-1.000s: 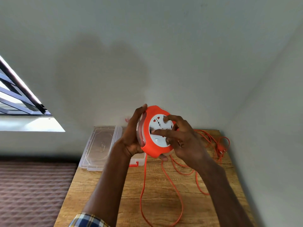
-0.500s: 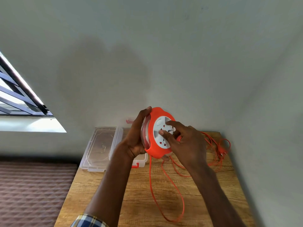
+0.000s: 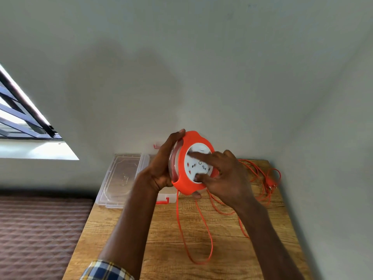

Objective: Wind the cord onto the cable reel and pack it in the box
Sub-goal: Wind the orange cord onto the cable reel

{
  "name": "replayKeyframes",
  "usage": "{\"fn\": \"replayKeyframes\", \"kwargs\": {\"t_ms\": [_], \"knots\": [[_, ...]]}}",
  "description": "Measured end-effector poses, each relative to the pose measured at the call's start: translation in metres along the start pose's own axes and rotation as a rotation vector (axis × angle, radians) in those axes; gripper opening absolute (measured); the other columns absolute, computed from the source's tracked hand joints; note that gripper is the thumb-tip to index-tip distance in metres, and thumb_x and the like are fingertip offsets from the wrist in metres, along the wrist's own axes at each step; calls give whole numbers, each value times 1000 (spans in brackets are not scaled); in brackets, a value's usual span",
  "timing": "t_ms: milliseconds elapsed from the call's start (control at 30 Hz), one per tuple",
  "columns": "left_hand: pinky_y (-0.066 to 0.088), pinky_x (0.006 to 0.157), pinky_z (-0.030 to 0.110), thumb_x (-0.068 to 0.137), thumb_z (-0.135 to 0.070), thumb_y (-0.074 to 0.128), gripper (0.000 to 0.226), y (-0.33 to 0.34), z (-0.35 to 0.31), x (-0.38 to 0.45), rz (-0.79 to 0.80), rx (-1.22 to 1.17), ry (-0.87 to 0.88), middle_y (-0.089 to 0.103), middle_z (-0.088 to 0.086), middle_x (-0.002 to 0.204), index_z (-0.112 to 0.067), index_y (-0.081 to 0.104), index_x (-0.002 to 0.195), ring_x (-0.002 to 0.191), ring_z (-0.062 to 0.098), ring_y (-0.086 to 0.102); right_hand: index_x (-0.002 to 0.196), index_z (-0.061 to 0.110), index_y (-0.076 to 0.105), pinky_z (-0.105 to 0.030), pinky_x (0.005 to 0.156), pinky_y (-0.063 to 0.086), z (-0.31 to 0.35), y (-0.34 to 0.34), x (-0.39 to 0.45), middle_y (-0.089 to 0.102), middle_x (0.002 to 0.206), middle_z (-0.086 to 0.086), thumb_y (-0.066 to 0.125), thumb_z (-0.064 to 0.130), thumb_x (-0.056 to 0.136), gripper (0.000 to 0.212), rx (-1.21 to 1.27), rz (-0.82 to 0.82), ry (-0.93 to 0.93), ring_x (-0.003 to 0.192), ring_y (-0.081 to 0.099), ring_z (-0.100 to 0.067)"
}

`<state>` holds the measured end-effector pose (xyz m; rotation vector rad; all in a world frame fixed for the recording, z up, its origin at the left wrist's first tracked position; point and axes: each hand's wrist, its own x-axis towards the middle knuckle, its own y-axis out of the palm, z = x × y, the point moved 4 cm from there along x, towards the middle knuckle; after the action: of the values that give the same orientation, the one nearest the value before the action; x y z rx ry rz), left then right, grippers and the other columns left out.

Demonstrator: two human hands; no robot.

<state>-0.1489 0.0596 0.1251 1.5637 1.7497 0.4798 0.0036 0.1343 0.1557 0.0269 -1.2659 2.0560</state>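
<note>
My left hand (image 3: 161,168) grips the orange cable reel (image 3: 186,185) by its rim and holds it upright above the wooden table (image 3: 161,249). The index finger and thumb of my right hand (image 3: 228,176) press on the reel's white socket face (image 3: 191,166). The orange cord (image 3: 210,239) hangs from the reel's underside, loops on the table and trails to the far right. There its plug (image 3: 270,183) lies among loose coils. The clear plastic box (image 3: 168,196) with a red latch stands behind my left forearm, mostly hidden.
The box's clear lid (image 3: 121,178) lies at the table's far left corner, overhanging the edge. White walls close the table in behind and on the right. A brown quilted surface (image 3: 40,229) lies lower down on the left, below a window (image 3: 20,122).
My right fingers have moved round on the white face, which has turned. The cord loop on the table has shifted and become shorter. My left hand keeps its grip.
</note>
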Motion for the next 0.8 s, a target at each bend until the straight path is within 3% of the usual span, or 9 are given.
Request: {"fn": "replayKeyframes", "kwargs": {"t_ms": [67, 167, 233, 300, 433, 567, 667, 733, 800], "knots": [[51, 106, 55, 93, -70, 62, 71, 1, 1, 1, -8, -1, 6, 72, 19, 128, -13, 71, 134, 116, 39, 68, 124, 76, 49, -26, 64, 55, -1, -1, -1, 66, 82, 30, 64, 83, 71, 55, 113, -77, 179, 81, 62, 6], [55, 100, 54, 92, -70, 62, 71, 3, 3, 2, -1, -28, 24, 73, 18, 128, -13, 73, 132, 115, 37, 70, 129, 72, 41, -25, 63, 58, 4, -1, -1, 64, 72, 28, 51, 94, 71, 62, 120, -119, 219, 76, 67, 7], [56, 98, 53, 89, -70, 66, 71, 4, 2, 1, 11, -38, 33, 72, 17, 130, -15, 73, 133, 115, 37, 71, 133, 63, 49, -25, 61, 53, 7, -6, -1, 65, 79, 26, 55, 83, 82, 56, 42, -157, 140, 77, 60, 3], [54, 100, 55, 87, -70, 70, 74, 3, 0, 0, 25, -46, 29, 71, 17, 133, -16, 70, 136, 117, 38, 69, 128, 51, 64, -23, 67, 49, 4, -12, -1, 63, 105, 22, 69, 50, 92, 36, 18, -199, 1, 89, 50, -2], [51, 103, 57, 94, -72, 60, 72, 0, -1, 0, 82, -25, -14, 71, 17, 132, -15, 69, 137, 119, 38, 67, 126, 48, 70, -15, 84, 41, 0, -9, -1, 50, 146, 15, 69, -5, 87, 66, 38, 18, -254, 110, 44, -10], [51, 104, 58, 98, -72, 53, 70, -8, 3, -2, 86, -7, -52, 72, 16, 133, -16, 70, 137, 120, 38, 68, 121, 51, 71, -23, 84, 41, -1, -2, 0, 47, 152, 17, 67, -5, 88, 65, 58, 156, -225, 115, 40, -9], [54, 100, 54, 97, -70, 56, 67, -10, 2, -2, 57, -1, -39, 74, 15, 127, -16, 72, 132, 114, 35, 71, 120, 50, 72, -27, 80, 44, 1, -1, 0, 53, 149, 15, 68, -1, 90, 60, 20, 81, -224, 108, 40, -9], [55, 100, 53, 98, -68, 55, 65, -7, 1, -1, 45, 0, -25, 75, 15, 124, -15, 73, 131, 112, 35, 71, 120, 53, 70, -30, 75, 48, 2, 0, -1, 59, 140, 17, 70, 2, 87, 61, -11, 19, -210, 102, 45, -12], [53, 103, 51, 98, -67, 56, 64, -5, 0, -1, 28, 31, -6, 75, 15, 122, -15, 73, 130, 111, 35, 70, 124, 65, 61, -26, 71, 50, 0, 3, -1, 64, 118, 24, 71, 24, 88, 55, 0, 7, -97, 97, 55, -7]]}}
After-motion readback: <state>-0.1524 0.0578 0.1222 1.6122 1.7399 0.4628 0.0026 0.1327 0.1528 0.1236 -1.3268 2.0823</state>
